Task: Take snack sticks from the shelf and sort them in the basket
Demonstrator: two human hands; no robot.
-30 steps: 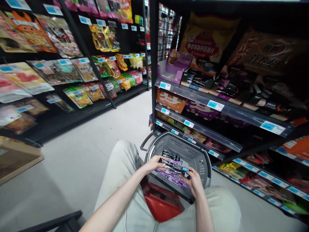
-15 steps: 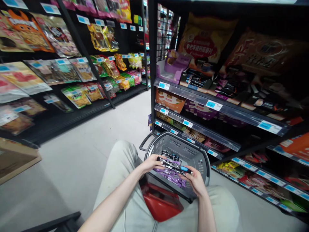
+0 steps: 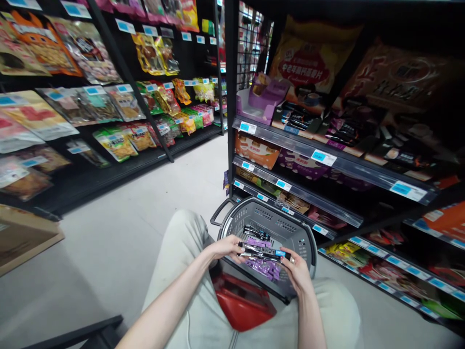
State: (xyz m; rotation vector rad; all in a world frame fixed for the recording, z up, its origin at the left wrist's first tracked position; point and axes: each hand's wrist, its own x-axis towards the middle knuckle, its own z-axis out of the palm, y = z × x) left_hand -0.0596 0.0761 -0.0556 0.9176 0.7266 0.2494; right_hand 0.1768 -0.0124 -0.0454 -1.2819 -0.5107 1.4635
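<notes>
Between my two hands lie several slim black stick packets (image 3: 259, 250) with a light blue patch near the right end. My left hand (image 3: 227, 247) is closed on their left end, and my right hand (image 3: 296, 269) grips the right end. They are held above a grey plastic shopping basket (image 3: 290, 228) with perforated walls. Inside it, purple stick packets (image 3: 267, 269) lie at the near side, partly hidden by what I hold. More black stick packets (image 3: 256, 232) rest farther back in the basket.
A dark shelf rack (image 3: 298, 145) with boxed and bagged goods stands close behind the basket and to the right. Bagged snacks (image 3: 116, 143) fill shelves on the left. A red plastic object (image 3: 241, 303) sits between my knees. A cardboard box (image 3: 29, 237) is at the left edge.
The held black packets have shifted slightly down and to the right, and sit more level. More purple packets show behind them. Both hands keep their grip.
</notes>
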